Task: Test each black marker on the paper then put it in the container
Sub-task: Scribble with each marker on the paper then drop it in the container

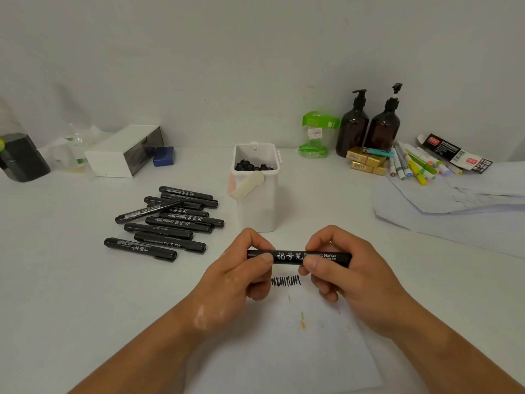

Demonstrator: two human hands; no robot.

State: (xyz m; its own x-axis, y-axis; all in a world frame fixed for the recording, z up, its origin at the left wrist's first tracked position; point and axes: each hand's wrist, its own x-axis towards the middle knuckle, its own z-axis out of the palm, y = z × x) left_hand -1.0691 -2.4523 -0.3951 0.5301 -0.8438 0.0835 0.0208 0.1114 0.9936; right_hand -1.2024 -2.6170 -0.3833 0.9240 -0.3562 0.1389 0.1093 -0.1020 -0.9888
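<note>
A black marker [289, 256] with white lettering lies level between both hands, above the white paper [287, 348]. My left hand [241, 271] pinches its left end, where the cap sits, and my right hand [338, 268] grips the barrel toward the right end. The marker is capped. A black scribble [285, 281] shows on the paper just below it. Behind stands the white container [257, 206] with several black markers upright inside. A pile of several black markers [167, 220] lies on the table to the left.
At the back right stand two brown pump bottles [369, 129], a green-lidded jar [318, 135], small yellow boxes [366, 162] and coloured markers [417, 163]. Loose paper sheets [454, 203] lie right. A white box [125, 150] and a dark device [20, 157] sit at the back left.
</note>
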